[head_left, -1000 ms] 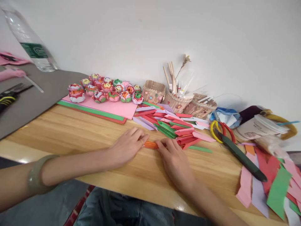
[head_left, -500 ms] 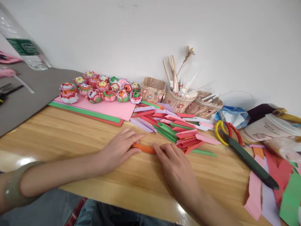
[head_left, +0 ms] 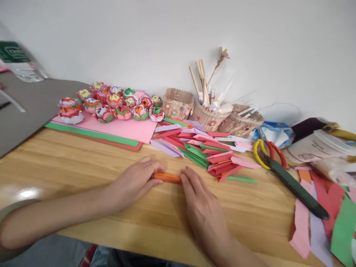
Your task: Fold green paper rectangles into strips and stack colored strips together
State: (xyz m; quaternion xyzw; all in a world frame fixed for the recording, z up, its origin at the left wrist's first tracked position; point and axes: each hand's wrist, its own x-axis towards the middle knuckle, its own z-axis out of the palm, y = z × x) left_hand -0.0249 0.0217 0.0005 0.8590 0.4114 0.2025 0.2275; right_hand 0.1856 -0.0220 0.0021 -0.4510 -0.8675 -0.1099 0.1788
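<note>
A narrow bundle of folded orange paper strips [head_left: 168,178] lies flat near the middle of the wooden table. My left hand [head_left: 136,178] pinches its left end between thumb and fingers, with a ring on one finger. At the other end, my right hand [head_left: 201,204] has its fingers closed on the bundle, and the fingertips partly hide that end. Just beyond my right hand is a pile of folded paper strips [head_left: 194,154] in red, green, pink and purple.
Several paper flowers [head_left: 115,102] stand on stacked coloured sheets [head_left: 133,131] at the back left. Behind the pile are decorated wooden-stick baskets [head_left: 178,104]. To the right lie scissors [head_left: 269,150], a dark green utility knife [head_left: 300,189] and paper scraps [head_left: 300,222]. A plastic bottle [head_left: 22,63] stands far left.
The camera view has shifted slightly. My left hand's fingers have drawn in around the bundle's end, and my right hand's fingers have drawn closer together. The bundle stays between both hands.
</note>
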